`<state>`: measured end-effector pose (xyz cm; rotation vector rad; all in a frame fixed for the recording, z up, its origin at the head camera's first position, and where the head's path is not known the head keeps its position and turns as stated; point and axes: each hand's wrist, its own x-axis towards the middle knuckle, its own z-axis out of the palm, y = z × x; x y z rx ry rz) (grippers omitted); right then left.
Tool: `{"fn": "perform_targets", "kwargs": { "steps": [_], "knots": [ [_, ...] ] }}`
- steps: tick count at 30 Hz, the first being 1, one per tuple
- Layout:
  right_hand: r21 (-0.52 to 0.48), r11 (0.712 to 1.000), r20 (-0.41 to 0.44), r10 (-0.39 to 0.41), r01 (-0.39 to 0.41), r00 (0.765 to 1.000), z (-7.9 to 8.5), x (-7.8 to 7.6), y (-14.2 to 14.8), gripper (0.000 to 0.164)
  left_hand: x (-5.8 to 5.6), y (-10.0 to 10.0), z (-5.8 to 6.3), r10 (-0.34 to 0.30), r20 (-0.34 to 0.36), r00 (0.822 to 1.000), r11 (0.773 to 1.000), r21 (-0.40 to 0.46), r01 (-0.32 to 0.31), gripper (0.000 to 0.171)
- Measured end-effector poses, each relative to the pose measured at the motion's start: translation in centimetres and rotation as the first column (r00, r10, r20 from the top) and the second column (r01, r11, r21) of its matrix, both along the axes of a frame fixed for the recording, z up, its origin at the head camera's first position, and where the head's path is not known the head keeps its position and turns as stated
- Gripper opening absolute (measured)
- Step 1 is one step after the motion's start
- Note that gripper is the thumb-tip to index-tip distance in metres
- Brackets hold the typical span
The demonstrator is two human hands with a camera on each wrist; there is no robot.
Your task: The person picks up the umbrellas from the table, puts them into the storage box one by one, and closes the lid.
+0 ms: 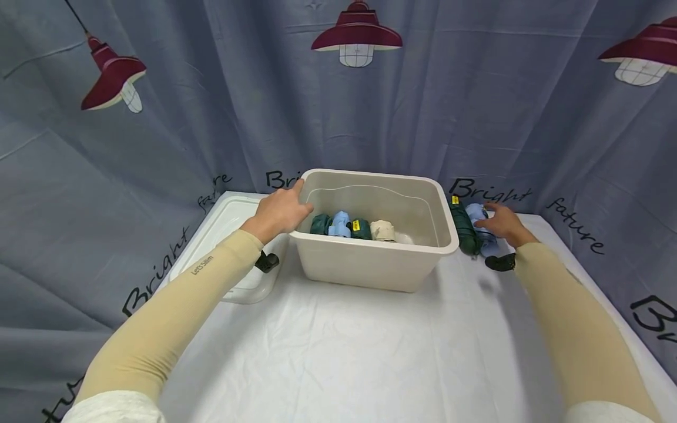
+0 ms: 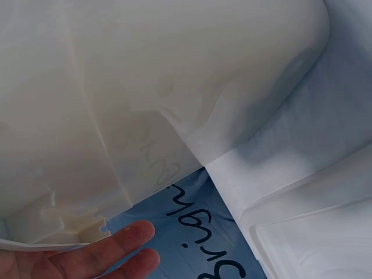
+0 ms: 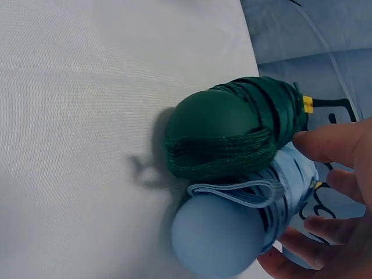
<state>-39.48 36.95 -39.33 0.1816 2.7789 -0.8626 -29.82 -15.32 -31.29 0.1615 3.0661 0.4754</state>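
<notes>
First, at far left, see the left hand [image 1: 279,212] resting with straight fingers on the bin [image 1: 365,261]; then, right of the bin on the desk [image 1: 344,352], find the green umbrella [image 1: 463,229] and, just against it, the blue umbrella [image 3: 247,218], both probably light, soft in the cloth, stiff along the core, slippery at the rounded end and best held round the wrapped middle. Take both long axes as running roughly away from the person, rounded ends nearest. Last, note the right hand [image 1: 505,224] spread loosely about the blue umbrella, not firmly closed.
</notes>
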Motion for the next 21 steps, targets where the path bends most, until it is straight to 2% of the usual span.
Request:
{"fn": "perform_targets", "kwargs": {
  "steps": [5,12,21],
  "knots": [
    [0.034,0.999,0.001,0.035,-0.035,0.999,-0.3,0.0,-0.4,0.084,0.1,-0.2,-0.3,0.006,0.002,1.0,1.0,0.007,-0.006,0.078],
    [0.062,0.998,-0.028,0.031,-0.029,0.999,-0.8,0.0,-0.1,0.083,0.1,-0.1,0.0,0.003,-0.014,1.0,1.0,0.013,-0.003,0.078],
    [0.063,0.998,0.022,0.025,-0.027,0.999,-1.2,-0.1,-0.1,0.086,0.0,-0.1,-0.1,0.0,-0.014,1.0,1.0,0.012,0.0,0.078]
  ]
}}
